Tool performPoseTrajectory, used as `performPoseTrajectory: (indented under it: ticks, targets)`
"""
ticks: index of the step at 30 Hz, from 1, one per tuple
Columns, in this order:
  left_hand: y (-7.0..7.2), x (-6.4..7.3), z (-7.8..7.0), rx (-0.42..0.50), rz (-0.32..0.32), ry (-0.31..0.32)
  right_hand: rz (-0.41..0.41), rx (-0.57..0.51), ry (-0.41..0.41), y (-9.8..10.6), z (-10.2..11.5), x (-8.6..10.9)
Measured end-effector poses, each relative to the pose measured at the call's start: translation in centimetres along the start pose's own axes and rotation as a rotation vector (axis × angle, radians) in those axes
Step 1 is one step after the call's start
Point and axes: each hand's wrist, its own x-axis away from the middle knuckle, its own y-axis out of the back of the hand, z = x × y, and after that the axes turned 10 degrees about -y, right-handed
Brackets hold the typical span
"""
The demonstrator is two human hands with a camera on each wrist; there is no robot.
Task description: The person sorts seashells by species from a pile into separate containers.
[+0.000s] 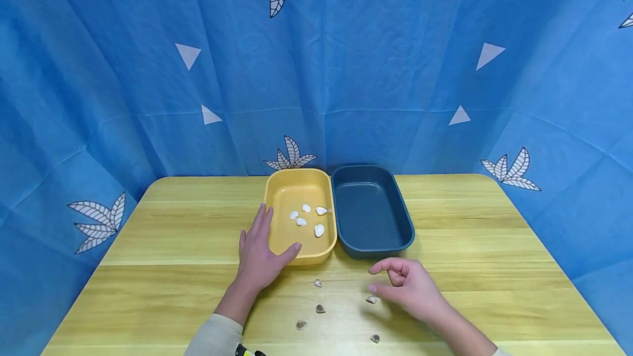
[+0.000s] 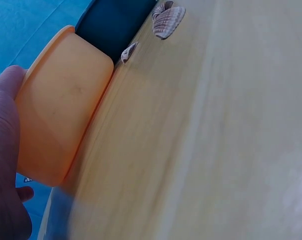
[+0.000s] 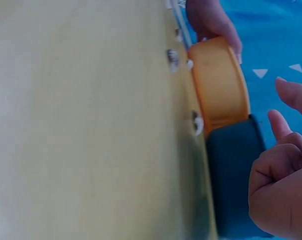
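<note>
My left hand rests at the left side of a yellow plastic bin, fingers spread along the left rim and thumb over the front rim. Several white seashells lie inside that bin. My right hand is above the table in front of a dark blue bin. Its thumb and index finger stand apart with nothing between them, and the other fingers are bent. A small shell lies on the table just under the right thumb in the head view.
Several more small brownish shells lie scattered on the wooden table, among them a shell in front of the yellow bin and another shell near the front edge. Both bins stand side by side near the back edge. A blue curtain hangs behind.
</note>
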Motion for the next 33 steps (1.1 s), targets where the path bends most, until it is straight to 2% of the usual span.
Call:
performPoseTrajectory:
  ticks: [10, 20, 27, 33]
  targets:
    - [-0.1, 0.0, 0.1, -0.008, -0.001, 0.001, 0.035, 0.008, -0.070, 0.6, -2.1, 0.2]
    - [-0.1, 0.0, 0.1, -0.020, -0.001, 0.000, 0.037, 0.138, -0.074, 0.7, -3.4, -0.2]
    - [0.0, -0.1, 0.0, -0.019, -0.007, -0.011, 0.022, 0.275, -0.069, 0.5, -3.5, -0.4]
    - [-0.1, 0.0, -0.1, -0.010, -0.011, -0.009, 0.000, 0.349, -0.057, 0.4, -3.4, -0.5]
